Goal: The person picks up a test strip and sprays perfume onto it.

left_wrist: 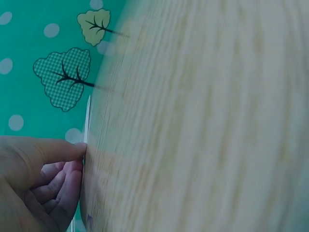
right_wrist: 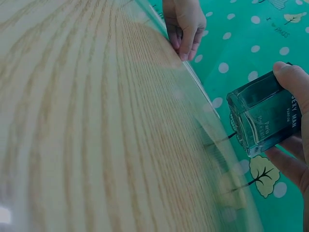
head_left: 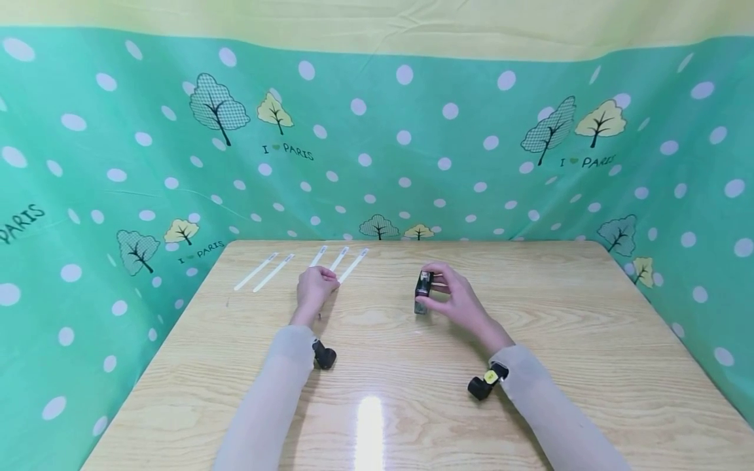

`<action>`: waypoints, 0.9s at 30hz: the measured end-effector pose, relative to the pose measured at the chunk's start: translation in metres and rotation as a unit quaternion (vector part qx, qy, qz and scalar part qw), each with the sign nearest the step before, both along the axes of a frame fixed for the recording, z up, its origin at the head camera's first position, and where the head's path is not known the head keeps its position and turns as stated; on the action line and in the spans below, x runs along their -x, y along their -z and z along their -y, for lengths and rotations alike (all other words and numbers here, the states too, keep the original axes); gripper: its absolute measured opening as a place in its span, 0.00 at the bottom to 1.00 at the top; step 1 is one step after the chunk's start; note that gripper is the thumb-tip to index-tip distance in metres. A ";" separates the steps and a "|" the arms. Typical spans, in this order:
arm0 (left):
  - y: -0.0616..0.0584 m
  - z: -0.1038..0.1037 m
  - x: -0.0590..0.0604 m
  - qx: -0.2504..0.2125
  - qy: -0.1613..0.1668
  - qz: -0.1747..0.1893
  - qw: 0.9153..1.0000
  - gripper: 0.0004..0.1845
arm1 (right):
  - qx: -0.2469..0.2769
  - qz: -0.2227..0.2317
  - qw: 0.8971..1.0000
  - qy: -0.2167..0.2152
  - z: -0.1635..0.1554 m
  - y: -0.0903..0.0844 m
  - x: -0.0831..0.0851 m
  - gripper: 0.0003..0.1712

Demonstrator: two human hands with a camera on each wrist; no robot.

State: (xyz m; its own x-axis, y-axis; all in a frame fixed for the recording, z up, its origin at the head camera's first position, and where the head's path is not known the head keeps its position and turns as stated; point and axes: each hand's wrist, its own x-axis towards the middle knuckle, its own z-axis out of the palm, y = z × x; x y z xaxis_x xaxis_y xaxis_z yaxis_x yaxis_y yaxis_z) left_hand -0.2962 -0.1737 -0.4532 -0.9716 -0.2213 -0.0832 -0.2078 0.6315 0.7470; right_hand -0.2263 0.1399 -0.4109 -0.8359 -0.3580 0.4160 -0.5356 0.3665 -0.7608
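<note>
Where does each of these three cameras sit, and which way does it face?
Head: looks forward and down at the table; both sleeved arms show.
Left wrist: skims the tabletop; left hand touches a white strip.
Right wrist: faces across the table; right hand grips a perfume bottle.
Shared: head and right wrist both show the bottle.

We note bottle (right_wrist: 264, 118) label print too small to read, right hand (right_wrist: 294, 125) cut by frame edge, table (left_wrist: 203, 116) blurred.
</note>
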 end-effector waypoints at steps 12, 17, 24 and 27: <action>-0.001 -0.001 0.001 0.034 0.013 -0.019 0.999 0.06 | -0.002 0.000 1.000 0.001 -0.002 0.003 0.002 0.35; 0.001 -0.001 0.001 0.037 0.017 -0.029 0.999 0.05 | -0.006 0.005 1.000 0.006 -0.004 0.001 0.002 0.35; 0.002 -0.002 0.002 0.034 0.027 -0.036 0.998 0.06 | -0.002 0.015 1.000 0.006 -0.006 -0.002 0.003 0.36; 0.002 -0.003 0.002 0.030 0.034 -0.036 0.998 0.07 | -0.001 0.011 1.000 0.011 -0.007 0.000 0.002 0.35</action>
